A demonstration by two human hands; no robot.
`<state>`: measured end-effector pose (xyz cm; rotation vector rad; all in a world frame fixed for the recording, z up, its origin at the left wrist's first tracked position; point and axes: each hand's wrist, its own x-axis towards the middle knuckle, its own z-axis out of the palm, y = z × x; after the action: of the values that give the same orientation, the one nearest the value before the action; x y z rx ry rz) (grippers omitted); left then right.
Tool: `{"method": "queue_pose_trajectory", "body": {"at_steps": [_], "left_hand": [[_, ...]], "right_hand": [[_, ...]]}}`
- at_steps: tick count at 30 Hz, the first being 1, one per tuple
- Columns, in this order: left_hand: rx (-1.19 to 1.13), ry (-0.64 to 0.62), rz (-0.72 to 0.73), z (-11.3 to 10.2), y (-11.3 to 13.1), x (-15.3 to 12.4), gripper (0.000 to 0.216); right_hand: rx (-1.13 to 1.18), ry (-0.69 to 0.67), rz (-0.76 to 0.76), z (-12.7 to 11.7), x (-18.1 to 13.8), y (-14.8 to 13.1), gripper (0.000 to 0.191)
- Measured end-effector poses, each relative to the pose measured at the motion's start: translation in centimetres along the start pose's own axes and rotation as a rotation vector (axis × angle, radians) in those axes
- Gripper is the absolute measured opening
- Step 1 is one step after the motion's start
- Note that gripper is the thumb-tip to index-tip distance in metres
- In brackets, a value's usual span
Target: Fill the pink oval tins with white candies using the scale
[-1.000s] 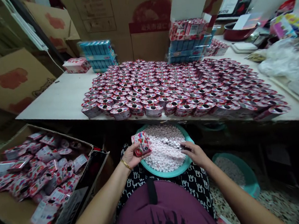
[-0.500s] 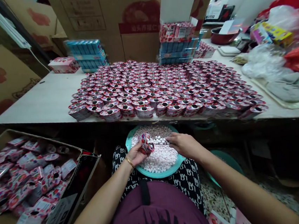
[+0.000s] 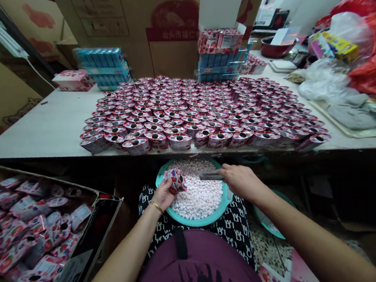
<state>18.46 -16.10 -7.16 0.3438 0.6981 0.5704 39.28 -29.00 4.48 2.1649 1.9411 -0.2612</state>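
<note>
Gripping a red-and-white printed packet (image 3: pixel 176 180) in left hand (image 3: pixel 164 195), thin grey tool (image 3: pixel 210 176) in right hand (image 3: pixel 240 181) — over round turquoise plastic basin (image 3: pixel 196 223) of white pellets (image 3: pixel 197 202), lower centre.

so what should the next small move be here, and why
Probably bring the silvery tool in the right hand over to the packet: the left hand holds it above the basin of white pieces, its dark opening showing on the tool's side. Whether the tool is loaded, I can't tell.
</note>
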Motion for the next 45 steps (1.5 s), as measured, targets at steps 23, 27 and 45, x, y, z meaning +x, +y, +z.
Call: {"method": "queue_pose_trajectory", "body": {"at_steps": [23,27,45], "left_hand": [[-0.175,0.046,-0.106,-0.4,-1.0,0.2,0.014],[-0.146,0.028,-0.114,-0.4,-1.5,0.3,0.013],[-0.143,0.02,-0.218,-1.2,-1.3,0.8,0.017]], "right_hand": [[0.497,0.049,-0.051,2.1,1.5,-0.9,0.03],[0.212,-0.041,-0.049,-1.0,1.8,-2.4,0.028],[-0.017,-0.055,-0.113,-4.6,2.2,-4.9,0.026]]}}
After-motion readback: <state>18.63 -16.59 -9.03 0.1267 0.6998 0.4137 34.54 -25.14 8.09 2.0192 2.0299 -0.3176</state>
